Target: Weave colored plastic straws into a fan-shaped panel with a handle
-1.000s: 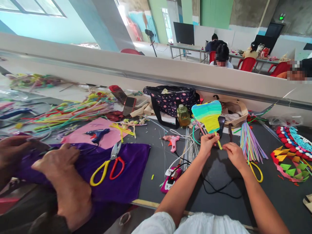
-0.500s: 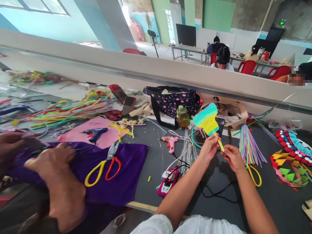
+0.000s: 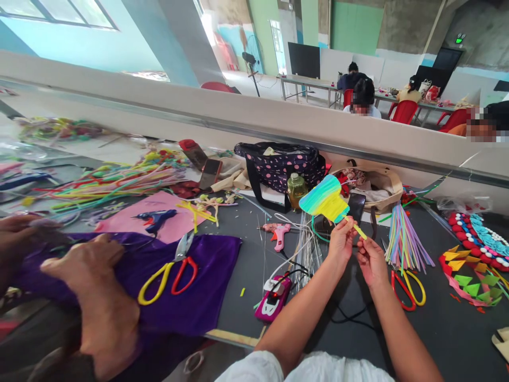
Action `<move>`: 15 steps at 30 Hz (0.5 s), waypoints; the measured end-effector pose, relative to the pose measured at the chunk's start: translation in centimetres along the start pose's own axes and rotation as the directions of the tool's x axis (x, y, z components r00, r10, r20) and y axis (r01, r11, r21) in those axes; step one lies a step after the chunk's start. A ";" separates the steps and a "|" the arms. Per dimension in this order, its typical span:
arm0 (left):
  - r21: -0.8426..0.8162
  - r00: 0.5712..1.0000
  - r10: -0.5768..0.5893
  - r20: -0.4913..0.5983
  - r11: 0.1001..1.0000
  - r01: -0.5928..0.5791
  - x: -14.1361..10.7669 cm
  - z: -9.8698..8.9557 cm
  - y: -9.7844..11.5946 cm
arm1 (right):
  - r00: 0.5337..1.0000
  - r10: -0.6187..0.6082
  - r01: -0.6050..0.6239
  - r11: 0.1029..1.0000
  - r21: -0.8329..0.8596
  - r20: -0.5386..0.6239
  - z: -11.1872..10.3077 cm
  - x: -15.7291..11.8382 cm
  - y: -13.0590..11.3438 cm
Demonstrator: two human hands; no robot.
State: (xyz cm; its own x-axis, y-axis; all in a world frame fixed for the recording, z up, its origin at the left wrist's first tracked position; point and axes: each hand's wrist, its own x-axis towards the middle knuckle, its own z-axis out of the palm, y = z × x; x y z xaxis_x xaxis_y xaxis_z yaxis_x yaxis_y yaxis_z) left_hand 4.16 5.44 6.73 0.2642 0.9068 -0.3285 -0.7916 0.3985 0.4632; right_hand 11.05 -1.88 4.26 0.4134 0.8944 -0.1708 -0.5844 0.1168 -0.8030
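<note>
My left hand (image 3: 342, 236) pinches the base of a fan-shaped craft piece (image 3: 325, 199) striped in turquoise and yellow. From that base a narrow yellow strip (image 3: 360, 232) sticks out toward my right hand (image 3: 372, 261), whose fingers are closed on its lower end. Both hands are held above the dark table. Just right of my right hand lie scissors (image 3: 409, 291) with one red and one yellow handle loop. Behind them is a bundle of pastel strips (image 3: 409, 239). The palm sides of both hands are hidden.
At left, a co-worker's hands (image 3: 85, 265) are over purple cloth (image 3: 214, 281) with scissors (image 3: 181, 262) on it. A pink glue gun (image 3: 279, 234), power strip (image 3: 274, 300), wires, polka-dot bag (image 3: 278, 164) and bottle (image 3: 297, 190) stand left of my hands. Paper ornaments (image 3: 471, 278) lie right.
The craft piece has tipped down and to the left. My right hand has shifted left, and the red scissor loop beside it now shows.
</note>
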 end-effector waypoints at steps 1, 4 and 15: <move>0.004 1.000 0.013 -0.006 1.000 -0.013 0.0 -0.1 0.0 | 1.000 -0.009 0.009 1.000 -0.005 -0.021 0.0 -0.1 0.0; 0.010 0.999 0.045 -0.024 0.999 -0.044 0.0 -0.2 -0.1 | 0.995 -0.063 0.057 0.996 -0.074 -0.072 -0.1 -0.3 0.2; 0.004 0.997 0.045 -0.066 0.999 -0.045 0.3 -0.6 -0.3 | 0.963 -0.264 0.230 0.914 -0.335 -0.056 0.1 -1.1 0.3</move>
State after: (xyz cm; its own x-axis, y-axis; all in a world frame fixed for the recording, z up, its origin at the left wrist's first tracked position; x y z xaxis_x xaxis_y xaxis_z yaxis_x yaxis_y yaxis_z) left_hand 4.17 5.49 6.03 0.1913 0.9127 -0.3610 -0.8004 0.3580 0.4809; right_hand 10.37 -2.75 4.30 0.5913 0.8063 0.0151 -0.2045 0.1681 -0.9643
